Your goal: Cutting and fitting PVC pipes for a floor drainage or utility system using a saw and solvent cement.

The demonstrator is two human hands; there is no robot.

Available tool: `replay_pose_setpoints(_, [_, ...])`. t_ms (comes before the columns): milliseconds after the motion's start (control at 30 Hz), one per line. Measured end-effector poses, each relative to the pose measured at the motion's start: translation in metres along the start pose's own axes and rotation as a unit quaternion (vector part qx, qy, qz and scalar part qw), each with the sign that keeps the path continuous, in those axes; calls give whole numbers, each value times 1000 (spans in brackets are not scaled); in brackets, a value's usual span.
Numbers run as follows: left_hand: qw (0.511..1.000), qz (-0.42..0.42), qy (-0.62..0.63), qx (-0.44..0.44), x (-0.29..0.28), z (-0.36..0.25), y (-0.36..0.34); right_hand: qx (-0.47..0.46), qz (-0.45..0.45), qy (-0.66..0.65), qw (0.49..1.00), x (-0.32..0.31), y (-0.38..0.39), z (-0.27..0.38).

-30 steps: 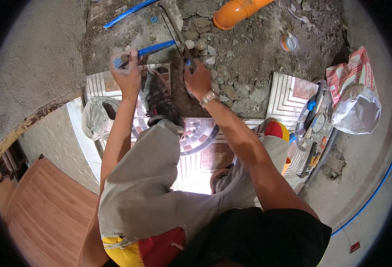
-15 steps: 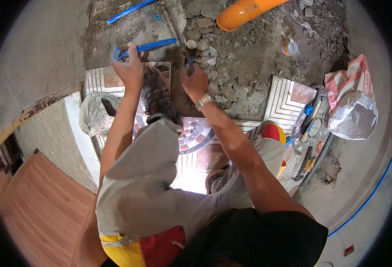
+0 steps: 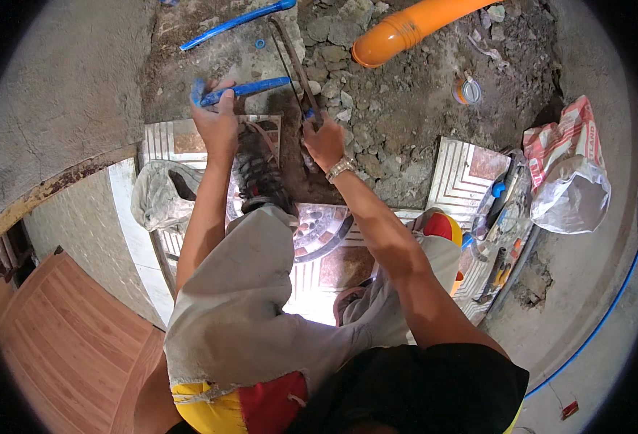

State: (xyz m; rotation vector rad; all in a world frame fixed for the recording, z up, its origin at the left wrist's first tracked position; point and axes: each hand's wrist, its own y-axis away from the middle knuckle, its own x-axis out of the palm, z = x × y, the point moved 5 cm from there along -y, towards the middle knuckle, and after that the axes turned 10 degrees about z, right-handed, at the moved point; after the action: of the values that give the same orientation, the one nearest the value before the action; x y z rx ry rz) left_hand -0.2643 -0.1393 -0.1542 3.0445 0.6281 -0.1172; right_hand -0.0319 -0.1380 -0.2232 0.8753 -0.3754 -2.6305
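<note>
We look down on a broad patch of brown, stony earth (image 3: 398,137), with a wood-grained brown panel (image 3: 73,340) at lower left. A thick orange plastic pipe (image 3: 413,30) with a ribbed collar lies across the far side of the earth. At right slumps a crumpled white plastic sack (image 3: 572,192) with red bands; it carries large printed capitals, partly lost in the creases. An off-white, dirt-smeared bag (image 3: 161,197) sits beside our left forearm.

A long, slim blue plastic pipe (image 3: 235,25) lies on the ground beyond our hands. Nearer us is a dark metal hacksaw (image 3: 298,69) with a thin blade — our right hand (image 3: 324,141) is closed around its handle, a banded bracelet or watch (image 3: 341,167) at the wrist. Our left hand (image 3: 217,132) is wrapped around a shorter blue plastic pipe (image 3: 259,87), fingers curled close to its angled left end, the other end pointing right. The blade crosses at that free end — we cannot tell whether it touches.

Right of the stones stands a small round tin (image 3: 468,91) with an orange-and-white label, its print too small to read. Smallest is a blue ring (image 3: 260,43) between the two blue pipes.
</note>
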Motion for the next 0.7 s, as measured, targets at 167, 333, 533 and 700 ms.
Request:
replay_pose_setpoints(167, [999, -45, -22, 3, -5, 1, 0, 3, -12, 34, 999, 2, 28, 18])
replay_pose_setpoints(333, [998, -14, 41, 37, 9, -3, -3, 24, -32, -1, 999, 10, -12, -4])
replay_pose_setpoints(533, [998, 25, 47, 26, -10, 7, -4, 6, -34, -18, 999, 13, 22, 9])
replay_pose_setpoints(700, [997, 42, 61, 20, -3, 7, -9, -32, -66, -22, 997, 8, 3, 9])
